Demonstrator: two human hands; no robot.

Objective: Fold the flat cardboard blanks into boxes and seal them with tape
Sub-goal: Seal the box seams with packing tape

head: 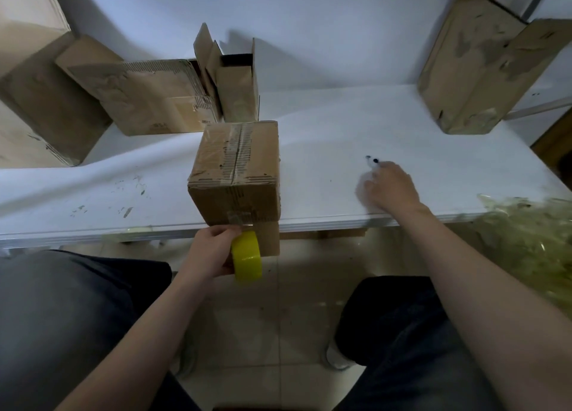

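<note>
Box (235, 169): sat just above the left hand (210, 249), overhanging the table (340, 126) at its near edge, with its top seam already taped.
Left hand: gripped the yellow roll (247, 260), fingers curled round it, against the box's front face.
Strip (240, 218): ran from the roll up onto that front face, seemingly uncut.
Right hand (391, 187): lay well apart from the left, out on the table and blurred. Its fingers bent toward a small white item (371, 161) just beyond them; whether it held anything could not be told.
Item: too small to identify, possibly a cutter.
Risk, box: nothing braced it, so a tug on the roll could drag it off the edge.
Risk, strip: slack could let it wrinkle, peel or stick to itself.
Risk, item: a hasty reach could knock it away.
</note>
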